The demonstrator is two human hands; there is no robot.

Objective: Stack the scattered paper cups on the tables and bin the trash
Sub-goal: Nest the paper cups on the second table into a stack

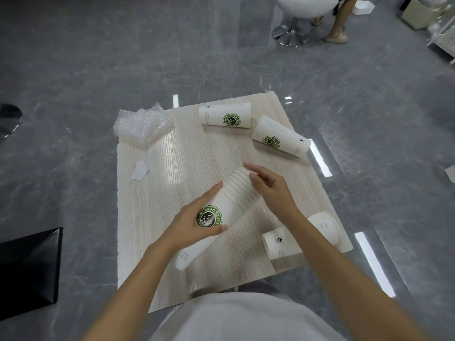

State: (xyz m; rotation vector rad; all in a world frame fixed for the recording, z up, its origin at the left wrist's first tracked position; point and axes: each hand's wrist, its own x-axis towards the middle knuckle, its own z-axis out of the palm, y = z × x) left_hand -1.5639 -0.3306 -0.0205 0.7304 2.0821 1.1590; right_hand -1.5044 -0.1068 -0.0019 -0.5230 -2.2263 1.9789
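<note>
A stack of white paper cups (231, 200) with a green logo lies tilted over the middle of the pale wooden table (157, 217). My left hand (194, 222) grips its lower half, thumb and fingers curled round it. My right hand (268, 190) rests against the rim end, fingers loosely bent. Two stacks lie on their sides at the far edge, one (225, 116) and another (282, 136) to its right. A single cup (279, 242) and another cup (326, 225) lie near the right edge. Bubble wrap (142, 125) and a paper scrap (140, 169) sit at the left.
Grey glossy floor surrounds the table. A black object (29, 269) stands at the left. A white stool (295, 18) and a seated person's legs (341, 23) are at the far right. A round dark base (8, 119) shows at the left edge.
</note>
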